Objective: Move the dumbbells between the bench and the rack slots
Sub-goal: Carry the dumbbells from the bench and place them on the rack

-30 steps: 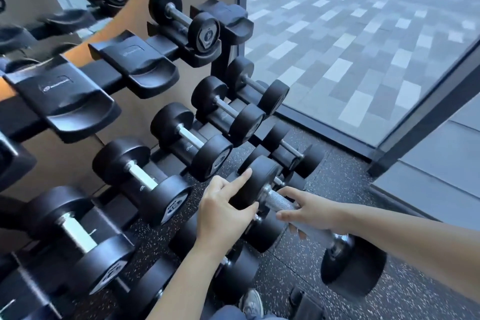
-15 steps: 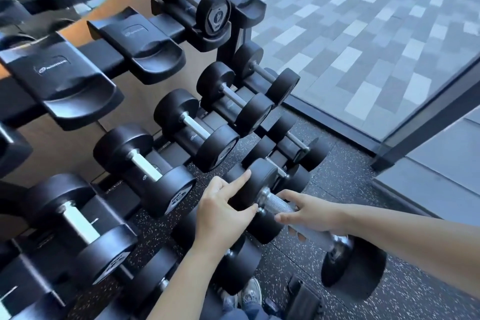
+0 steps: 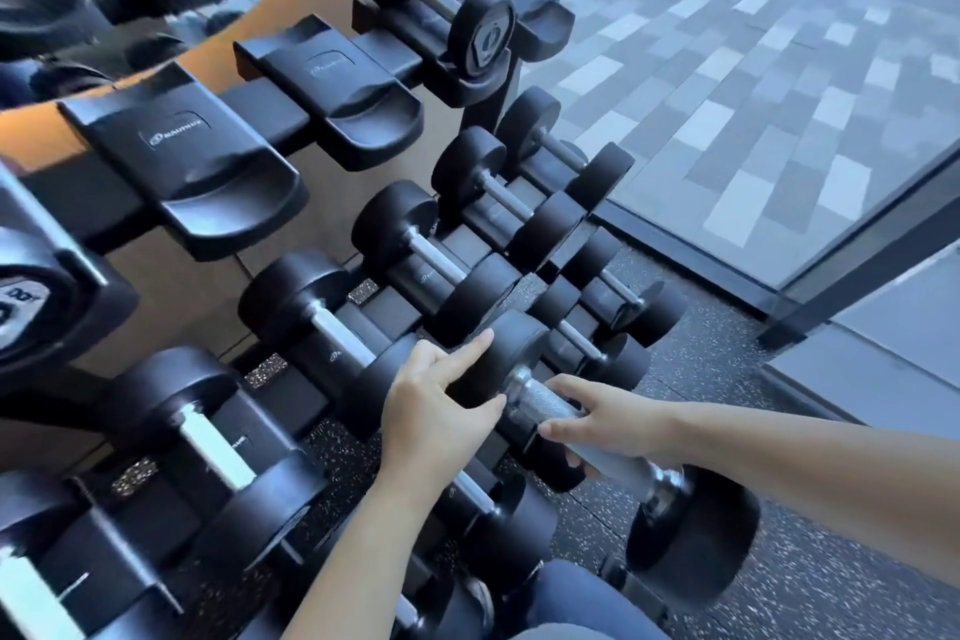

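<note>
While the right hand [image 3: 618, 424] is closed around the rough metal handle of a dumbbell [image 3: 543, 403], with its fingers curled round the bar, the left hand [image 3: 431, 400] lies flat on the far weight of the same dumbbell. The left index finger is stretched straight over the top of this round black weight and the thumb lies against its front face, close to the handle. The other left fingers are hidden behind the weight.

The dumbbell is slanted. Its far weight is higher, just in front of the lower rows of the rack [image 3: 270, 112]. Its near weight [image 3: 691, 541] is lower, over the dark speckled floor [image 3: 789, 561] and beside the person's knee [image 3: 571, 603] in blue cloth. I cannot tell whether the far weight touches the rack or another dumbbell.

Behind the hands, the bottom row [image 3: 654, 314] holds small dumbbells lying close together, each in its own slot. Above it, the middle row [image 3: 478, 296] carries a line of bigger dumbbells, one in each holder, with the handles pointing toward the person. They become larger toward the left.

On the top bar, a single dumbbell [image 3: 483, 36] sits in its holder near the right end. To the left of it are two black cradles [image 3: 353, 114], their curved seats in full view. To the right of the rack is a large window [image 3: 727, 94], and grey paving is visible through it.
</note>
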`<action>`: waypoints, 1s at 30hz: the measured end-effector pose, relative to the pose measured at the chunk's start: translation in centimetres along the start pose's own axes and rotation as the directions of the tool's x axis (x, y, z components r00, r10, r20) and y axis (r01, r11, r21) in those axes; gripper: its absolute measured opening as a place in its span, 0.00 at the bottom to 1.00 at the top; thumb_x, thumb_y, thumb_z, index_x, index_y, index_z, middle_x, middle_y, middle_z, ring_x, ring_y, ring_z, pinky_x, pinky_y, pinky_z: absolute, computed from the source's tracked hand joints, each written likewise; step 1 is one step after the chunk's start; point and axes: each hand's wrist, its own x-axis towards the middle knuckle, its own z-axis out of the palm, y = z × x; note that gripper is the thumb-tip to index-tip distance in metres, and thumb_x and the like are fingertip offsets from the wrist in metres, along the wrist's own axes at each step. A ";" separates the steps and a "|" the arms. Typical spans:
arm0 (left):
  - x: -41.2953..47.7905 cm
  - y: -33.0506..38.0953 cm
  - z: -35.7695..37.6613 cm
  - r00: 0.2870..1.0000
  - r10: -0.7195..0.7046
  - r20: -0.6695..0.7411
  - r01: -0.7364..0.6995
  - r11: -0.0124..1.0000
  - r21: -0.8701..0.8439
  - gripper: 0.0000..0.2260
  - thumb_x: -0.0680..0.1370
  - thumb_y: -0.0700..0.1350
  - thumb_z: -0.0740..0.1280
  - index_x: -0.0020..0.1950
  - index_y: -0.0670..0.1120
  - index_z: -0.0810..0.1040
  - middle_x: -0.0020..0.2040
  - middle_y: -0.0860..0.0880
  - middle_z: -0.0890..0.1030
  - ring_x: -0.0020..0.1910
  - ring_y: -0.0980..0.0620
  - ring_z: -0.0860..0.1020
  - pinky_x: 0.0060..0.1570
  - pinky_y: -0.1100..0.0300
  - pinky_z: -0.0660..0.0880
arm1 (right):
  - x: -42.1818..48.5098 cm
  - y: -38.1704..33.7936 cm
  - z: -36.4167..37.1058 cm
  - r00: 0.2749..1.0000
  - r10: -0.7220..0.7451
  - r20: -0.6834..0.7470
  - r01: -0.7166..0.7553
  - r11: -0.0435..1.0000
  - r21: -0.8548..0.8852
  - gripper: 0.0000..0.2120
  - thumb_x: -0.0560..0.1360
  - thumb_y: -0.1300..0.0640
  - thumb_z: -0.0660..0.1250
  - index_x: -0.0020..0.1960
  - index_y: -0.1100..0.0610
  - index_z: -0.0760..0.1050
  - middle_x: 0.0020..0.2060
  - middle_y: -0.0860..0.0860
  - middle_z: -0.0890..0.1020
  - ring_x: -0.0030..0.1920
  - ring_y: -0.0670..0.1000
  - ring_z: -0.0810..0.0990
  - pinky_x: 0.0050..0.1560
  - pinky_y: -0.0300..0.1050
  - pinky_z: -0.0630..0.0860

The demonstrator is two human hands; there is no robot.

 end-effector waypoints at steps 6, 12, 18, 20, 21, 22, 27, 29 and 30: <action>1.5 -0.6 0.0 1.000 -0.024 -0.011 0.024 1.000 0.000 0.28 0.63 0.42 0.77 0.60 0.60 0.75 0.37 0.53 0.67 0.36 0.57 0.67 0.39 0.75 0.67 | 1.1 -1.3 -0.9 0.999 0.002 0.034 -0.001 1.000 -0.021 0.15 0.76 0.49 0.64 0.61 0.47 0.65 0.34 0.52 0.78 0.31 0.49 0.77 0.34 0.43 0.77; 5.0 0.2 3.3 0.997 -0.077 -0.016 0.077 0.997 0.019 0.28 0.65 0.44 0.76 0.60 0.63 0.72 0.37 0.53 0.66 0.36 0.58 0.67 0.38 0.71 0.68 | 3.5 -1.2 -5.9 0.995 -0.013 0.098 0.020 0.997 -0.075 0.17 0.77 0.50 0.63 0.64 0.47 0.63 0.44 0.55 0.80 0.39 0.53 0.80 0.45 0.48 0.78; 10.9 2.0 8.9 0.988 -0.145 -0.051 0.148 0.987 0.060 0.27 0.66 0.45 0.75 0.61 0.62 0.74 0.38 0.54 0.66 0.36 0.61 0.68 0.38 0.76 0.66 | 8.1 -0.2 -14.4 0.992 -0.045 0.117 0.066 0.982 -0.179 0.17 0.76 0.48 0.64 0.63 0.48 0.65 0.43 0.52 0.79 0.36 0.48 0.79 0.40 0.44 0.79; 12.8 3.0 10.7 0.984 -0.162 -0.067 0.167 0.983 0.072 0.26 0.66 0.45 0.75 0.61 0.62 0.74 0.37 0.54 0.66 0.36 0.61 0.68 0.38 0.77 0.65 | 8.9 -0.3 -17.4 0.990 -0.054 0.134 0.079 0.979 -0.186 0.15 0.77 0.49 0.63 0.61 0.49 0.66 0.38 0.50 0.78 0.31 0.46 0.77 0.35 0.41 0.77; 13.8 3.5 11.6 0.982 -0.169 -0.081 0.174 0.982 0.066 0.26 0.66 0.45 0.75 0.61 0.62 0.74 0.37 0.54 0.66 0.36 0.61 0.68 0.39 0.76 0.65 | 9.2 -0.4 -18.8 0.988 -0.059 0.145 0.087 0.977 -0.193 0.14 0.77 0.49 0.63 0.60 0.48 0.65 0.36 0.49 0.78 0.31 0.46 0.77 0.36 0.42 0.77; 14.9 4.1 12.4 0.980 -0.174 -0.097 0.181 0.982 0.063 0.26 0.65 0.44 0.75 0.61 0.61 0.74 0.37 0.54 0.66 0.36 0.61 0.68 0.40 0.75 0.66 | 9.6 -0.5 -20.3 0.986 -0.062 0.153 0.093 0.975 -0.203 0.13 0.77 0.50 0.63 0.59 0.46 0.64 0.35 0.49 0.78 0.30 0.46 0.77 0.37 0.43 0.77; 19.3 6.4 15.6 0.979 -0.165 -0.118 0.174 0.983 0.063 0.28 0.65 0.44 0.76 0.61 0.61 0.74 0.36 0.56 0.66 0.35 0.63 0.68 0.42 0.71 0.66 | 11.3 -0.4 -26.3 0.985 -0.080 0.152 0.103 0.983 -0.153 0.14 0.76 0.50 0.65 0.60 0.47 0.66 0.34 0.54 0.78 0.31 0.52 0.77 0.39 0.49 0.78; 19.7 6.5 15.9 0.981 -0.158 -0.113 0.166 0.984 0.069 0.28 0.65 0.44 0.76 0.61 0.63 0.72 0.36 0.56 0.65 0.35 0.63 0.67 0.40 0.74 0.65 | 11.4 -0.3 -26.8 0.984 -0.080 0.161 0.105 0.982 -0.154 0.15 0.76 0.50 0.65 0.60 0.47 0.66 0.38 0.55 0.79 0.32 0.52 0.78 0.41 0.50 0.79; 19.8 6.5 16.1 0.981 -0.155 -0.118 0.164 0.984 0.070 0.29 0.65 0.44 0.76 0.60 0.64 0.72 0.36 0.56 0.65 0.35 0.64 0.67 0.40 0.75 0.65 | 11.5 -0.2 -27.1 0.983 -0.077 0.164 0.103 0.983 -0.154 0.15 0.76 0.50 0.65 0.61 0.47 0.66 0.39 0.56 0.79 0.33 0.53 0.78 0.42 0.51 0.80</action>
